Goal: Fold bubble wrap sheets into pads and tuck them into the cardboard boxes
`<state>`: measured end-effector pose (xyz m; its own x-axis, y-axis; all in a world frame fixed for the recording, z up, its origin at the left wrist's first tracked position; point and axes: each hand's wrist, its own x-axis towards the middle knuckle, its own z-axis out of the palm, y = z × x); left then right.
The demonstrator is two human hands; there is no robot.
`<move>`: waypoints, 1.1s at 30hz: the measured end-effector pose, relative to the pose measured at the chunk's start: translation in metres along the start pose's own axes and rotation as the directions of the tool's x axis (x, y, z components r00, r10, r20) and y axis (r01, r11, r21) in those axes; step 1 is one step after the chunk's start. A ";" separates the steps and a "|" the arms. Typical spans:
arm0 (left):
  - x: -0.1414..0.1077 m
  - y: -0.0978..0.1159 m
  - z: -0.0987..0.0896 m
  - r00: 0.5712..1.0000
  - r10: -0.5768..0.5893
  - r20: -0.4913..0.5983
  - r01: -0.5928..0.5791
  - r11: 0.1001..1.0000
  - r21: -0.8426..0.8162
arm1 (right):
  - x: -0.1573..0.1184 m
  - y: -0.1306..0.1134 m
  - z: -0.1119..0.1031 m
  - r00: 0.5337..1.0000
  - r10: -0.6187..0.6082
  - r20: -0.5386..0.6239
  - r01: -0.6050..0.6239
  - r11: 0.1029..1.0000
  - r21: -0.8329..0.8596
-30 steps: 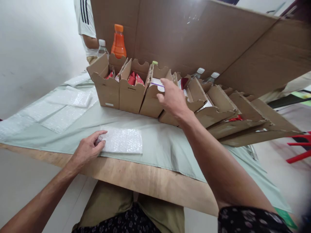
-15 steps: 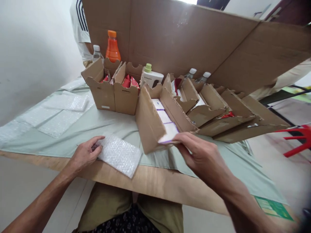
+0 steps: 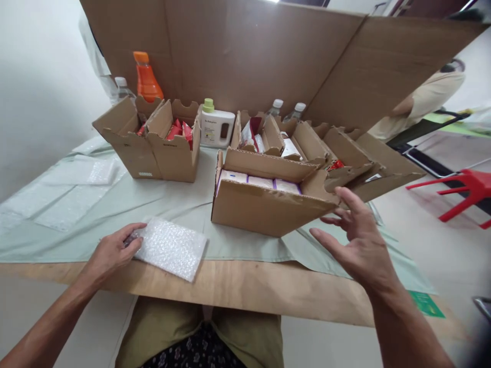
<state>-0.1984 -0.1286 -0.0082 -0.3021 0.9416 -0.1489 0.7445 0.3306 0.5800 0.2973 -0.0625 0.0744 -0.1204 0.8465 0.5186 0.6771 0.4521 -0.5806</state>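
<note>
Head cam: left hand (image 3: 117,250) has the bubble wrap (image 3: 172,245) pinched by its left end at the counter's (image 3: 245,283) front edge, probably so it won't slide. Right hand (image 3: 356,240) is spread open, gripping nothing, by the right end of the cardboard box (image 3: 264,209), can't tell if touching; some cloth (image 3: 217,246) between box and wrap leaves wiggle room.

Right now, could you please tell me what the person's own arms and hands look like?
The left hand and right hand are bare, with no gloves, rings or watch to be seen. The forearms are bare too; no sleeve shows.
</note>
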 end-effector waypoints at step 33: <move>-0.084 0.063 -0.016 0.552 0.801 -0.231 -0.812 0.579 0.070 | -0.017 -0.087 0.147 0.691 -0.242 0.681 -0.033 0.931 0.364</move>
<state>-0.1349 -0.1878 0.0536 0.2922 0.7696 0.5678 0.7181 -0.5687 0.4012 0.1342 -0.0748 0.0240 -0.7414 0.6672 0.0711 0.3699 0.4948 -0.7864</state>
